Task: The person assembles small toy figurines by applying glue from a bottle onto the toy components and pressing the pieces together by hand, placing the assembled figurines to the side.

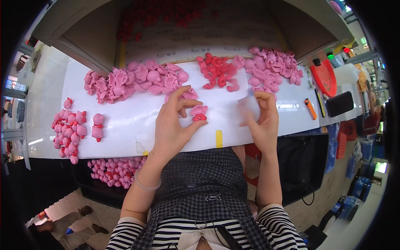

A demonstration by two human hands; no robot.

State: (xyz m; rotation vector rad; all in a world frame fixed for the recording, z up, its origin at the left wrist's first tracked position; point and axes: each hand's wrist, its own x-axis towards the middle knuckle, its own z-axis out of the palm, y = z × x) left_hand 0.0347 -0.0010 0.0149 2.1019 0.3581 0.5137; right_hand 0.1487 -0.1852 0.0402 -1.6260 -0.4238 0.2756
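Note:
On the white table in front of me lies a small pink hollow half-figure (199, 110) with a red piece at its lower end. My left hand (173, 123) steadies it, thumb at the red end and a fingertip at the top edge. To the right, my right hand (265, 123) grips a whitish, bottle-like thing (249, 107) that is smeared by motion; its exact kind is unclear. Beyond my hands are loose pink half-shells (146, 79), a heap of small red pieces (216, 70) and a second pink heap (271, 68).
Joined pink-and-red figures (68, 133) cluster at the table's left, with another pair (97, 127) beside them. Below the edge, a black tray (112, 175) holds many more. At right lie an orange cutter (310, 109), a black phone (339, 104) and a red dish (324, 81). A grey shelf (83, 37) overhangs the back.

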